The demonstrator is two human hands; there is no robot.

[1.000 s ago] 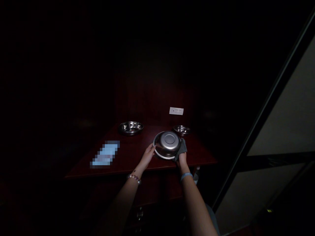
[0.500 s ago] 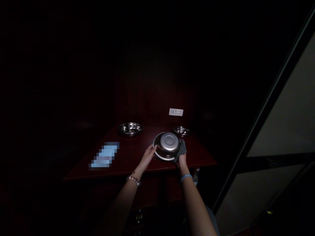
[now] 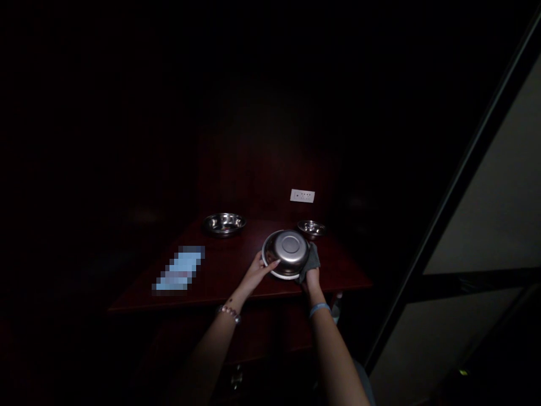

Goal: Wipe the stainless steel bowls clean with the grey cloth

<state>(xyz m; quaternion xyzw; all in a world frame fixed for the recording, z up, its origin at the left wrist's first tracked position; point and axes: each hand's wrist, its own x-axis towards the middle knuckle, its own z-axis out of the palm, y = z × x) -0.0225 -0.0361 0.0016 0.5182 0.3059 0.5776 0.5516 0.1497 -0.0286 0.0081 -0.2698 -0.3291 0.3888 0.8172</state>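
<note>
The inverted round silver-coloured metal bowl was located just below and right of the centre of the frame, tilted, with its circular base facing up toward the camera. The left hand gripped the bowl at the left side of its rim, the thumb laid over the outer wall; the hidden fingers could not be made out. The right hand held a dark grey cloth against the right side of the bowl, its fingers mostly covered by the fabric. Whether the rim contacted the dark red glossy surface below could not be determined. A wide, shallow metal basin stood upright on the surface, left of the frame centre, and a smaller metal bowl stood upright behind the cloth, right of centre. A light blue pixelated rectangular patch occupied the left part of the surface. A white rectangular socket plate was mounted on the dark red back panel. A beaded bracelet encircled the left wrist; a light blue band encircled the right.
</note>
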